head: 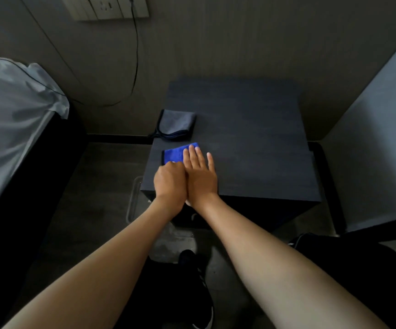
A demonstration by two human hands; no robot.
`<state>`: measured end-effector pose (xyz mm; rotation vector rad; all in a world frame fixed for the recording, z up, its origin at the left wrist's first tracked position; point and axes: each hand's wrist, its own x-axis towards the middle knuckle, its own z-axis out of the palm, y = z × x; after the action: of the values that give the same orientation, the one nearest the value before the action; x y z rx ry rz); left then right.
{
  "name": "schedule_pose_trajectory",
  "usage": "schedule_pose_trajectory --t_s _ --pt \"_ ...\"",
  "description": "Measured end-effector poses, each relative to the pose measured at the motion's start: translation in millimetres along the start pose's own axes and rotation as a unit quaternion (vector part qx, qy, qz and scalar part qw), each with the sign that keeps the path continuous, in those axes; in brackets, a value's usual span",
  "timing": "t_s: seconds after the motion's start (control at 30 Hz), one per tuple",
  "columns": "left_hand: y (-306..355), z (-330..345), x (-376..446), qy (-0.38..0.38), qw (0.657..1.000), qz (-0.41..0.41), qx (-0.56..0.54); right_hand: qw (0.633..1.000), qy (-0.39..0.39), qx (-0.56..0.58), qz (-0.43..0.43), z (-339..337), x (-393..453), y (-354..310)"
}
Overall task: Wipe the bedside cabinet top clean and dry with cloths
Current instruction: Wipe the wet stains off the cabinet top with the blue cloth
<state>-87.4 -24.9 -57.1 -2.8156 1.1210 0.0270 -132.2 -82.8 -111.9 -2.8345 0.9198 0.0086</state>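
The dark bedside cabinet top (251, 143) fills the middle of the head view. A bright blue cloth (174, 154) lies near its front left corner. My right hand (200, 174) rests flat on the cloth with fingers spread, covering its right part. My left hand (169, 184) is curled beside it at the cloth's near edge, fingers bent onto the fabric; whether it grips the cloth is unclear. A folded grey cloth (176, 124) with dark trim lies further back at the cabinet's left edge.
A bed with pale sheets (14, 119) stands at the left. A black cable (135, 67) hangs from a wall socket (111, 8). A clear plastic bin (135, 200) sits on the floor beside the cabinet. A second bed edge (377, 150) is at the right.
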Motion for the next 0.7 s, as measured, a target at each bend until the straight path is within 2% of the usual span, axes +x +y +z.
schedule_pose_trajectory --t_s 0.2,0.7 --pt "69.6 -10.0 0.5 0.014 0.993 0.109 0.041 0.998 -0.005 -0.041 0.041 -8.0 -12.7 72.6" --pt "182.4 -17.3 13.7 0.046 0.974 0.222 0.014 0.986 -0.028 -0.097 0.132 -30.7 -31.1 189.6"
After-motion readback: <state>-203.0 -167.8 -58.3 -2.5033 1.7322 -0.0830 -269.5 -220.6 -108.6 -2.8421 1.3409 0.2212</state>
